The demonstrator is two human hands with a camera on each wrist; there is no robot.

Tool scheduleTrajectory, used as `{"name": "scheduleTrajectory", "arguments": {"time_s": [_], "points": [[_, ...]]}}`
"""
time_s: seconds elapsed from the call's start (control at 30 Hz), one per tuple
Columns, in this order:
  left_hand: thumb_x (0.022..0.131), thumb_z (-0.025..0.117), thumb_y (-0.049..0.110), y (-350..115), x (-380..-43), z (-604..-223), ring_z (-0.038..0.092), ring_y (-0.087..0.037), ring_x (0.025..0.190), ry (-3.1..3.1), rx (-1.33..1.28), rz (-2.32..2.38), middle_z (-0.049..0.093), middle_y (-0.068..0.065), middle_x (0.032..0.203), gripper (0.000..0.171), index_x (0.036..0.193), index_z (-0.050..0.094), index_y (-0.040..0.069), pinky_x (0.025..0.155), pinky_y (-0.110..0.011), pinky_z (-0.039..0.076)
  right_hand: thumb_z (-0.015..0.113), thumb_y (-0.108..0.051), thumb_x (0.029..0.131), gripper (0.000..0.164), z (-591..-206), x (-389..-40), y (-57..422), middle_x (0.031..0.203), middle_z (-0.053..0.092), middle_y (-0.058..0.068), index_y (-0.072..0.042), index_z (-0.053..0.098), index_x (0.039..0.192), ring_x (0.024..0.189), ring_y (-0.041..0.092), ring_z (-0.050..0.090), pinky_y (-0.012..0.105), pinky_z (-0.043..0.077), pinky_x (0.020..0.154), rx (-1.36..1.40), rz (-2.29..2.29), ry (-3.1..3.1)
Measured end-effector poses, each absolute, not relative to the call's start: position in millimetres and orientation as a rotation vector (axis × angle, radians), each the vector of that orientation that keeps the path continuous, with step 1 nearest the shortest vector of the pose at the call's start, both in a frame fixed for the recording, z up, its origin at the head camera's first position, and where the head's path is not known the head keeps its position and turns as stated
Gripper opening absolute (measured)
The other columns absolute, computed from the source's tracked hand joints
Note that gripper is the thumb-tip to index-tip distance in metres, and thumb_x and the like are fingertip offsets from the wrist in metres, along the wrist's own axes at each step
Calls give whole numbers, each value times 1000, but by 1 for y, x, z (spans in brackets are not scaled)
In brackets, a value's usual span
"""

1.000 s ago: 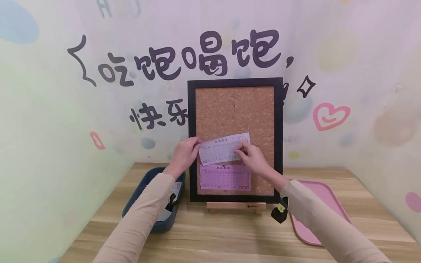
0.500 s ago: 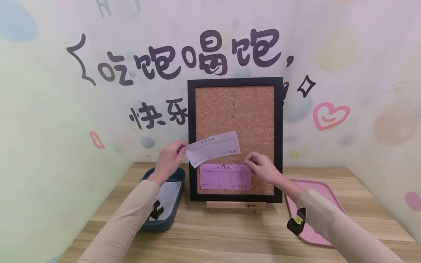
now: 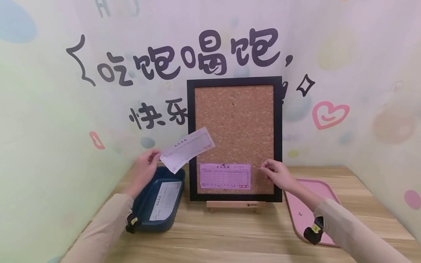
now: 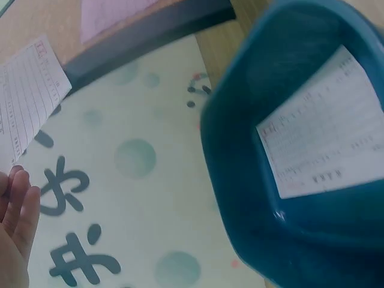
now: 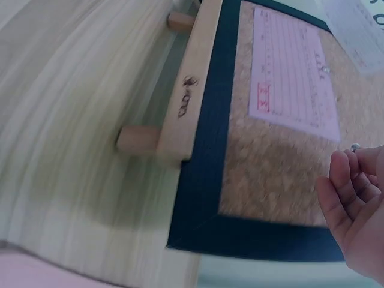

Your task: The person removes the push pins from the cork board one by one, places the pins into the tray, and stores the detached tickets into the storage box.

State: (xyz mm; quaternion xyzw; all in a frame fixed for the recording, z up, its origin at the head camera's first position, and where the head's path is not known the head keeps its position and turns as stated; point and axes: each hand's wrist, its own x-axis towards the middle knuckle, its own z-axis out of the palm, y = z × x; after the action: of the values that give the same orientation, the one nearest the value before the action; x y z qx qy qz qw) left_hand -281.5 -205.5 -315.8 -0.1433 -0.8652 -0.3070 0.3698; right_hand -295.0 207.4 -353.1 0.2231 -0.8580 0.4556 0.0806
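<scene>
My left hand (image 3: 143,171) pinches a white printed slip (image 3: 189,149) by its left end, tilted in the air across the corkboard's left frame edge. My right hand (image 3: 277,175), in front of the board's lower right, pinches a small thumbtack (image 5: 355,147) between thumb and fingertip. On the framed corkboard (image 3: 233,120) hangs a purple-pink printed slip (image 3: 225,177), with a tack (image 5: 326,70) at its top edge. Another white slip (image 3: 165,201) lies inside the blue bin (image 3: 152,184), below my left hand.
A wooden easel foot (image 3: 235,205) supports the corkboard on the wooden table (image 3: 236,233). To the right lies a pink tray (image 3: 314,190) bearing a small shiny tack (image 3: 300,214). A lettered wall (image 3: 158,29) stands close behind.
The white slip came off the corkboard and moved left in my left hand, toward the bin. My right hand drew away from the slip, to the right, with the thumbtack.
</scene>
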Motion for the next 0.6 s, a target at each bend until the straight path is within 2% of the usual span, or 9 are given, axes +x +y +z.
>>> {"name": "scheduleTrajectory", "arguments": {"time_s": [0.17,0.4,0.6], "points": [[85,60,1,-223,-276,-322,58,-25,64,-2187,-325,-757,67,-19,81,11,91,65,-6,59,-32,49,51,-4,91,12,-361,-291,222,60,48,9,7,52,87,47,9,47,27,46,45,665,1395,-2581],[86,59,3,-247,-264,-336,60,-25,64,-2213,-204,-757,67,-19,85,12,93,65,-4,56,-11,43,50,-6,92,14,-368,-282,240,61,46,5,7,52,90,45,9,46,27,46,45,655,1397,-2603],[84,61,0,-262,-256,-352,58,-25,57,-2216,-147,-757,66,-19,76,9,89,65,-6,51,-12,42,49,-6,93,15,-375,-276,254,62,48,6,8,53,91,49,8,48,25,47,47,634,1401,-2622]]}}
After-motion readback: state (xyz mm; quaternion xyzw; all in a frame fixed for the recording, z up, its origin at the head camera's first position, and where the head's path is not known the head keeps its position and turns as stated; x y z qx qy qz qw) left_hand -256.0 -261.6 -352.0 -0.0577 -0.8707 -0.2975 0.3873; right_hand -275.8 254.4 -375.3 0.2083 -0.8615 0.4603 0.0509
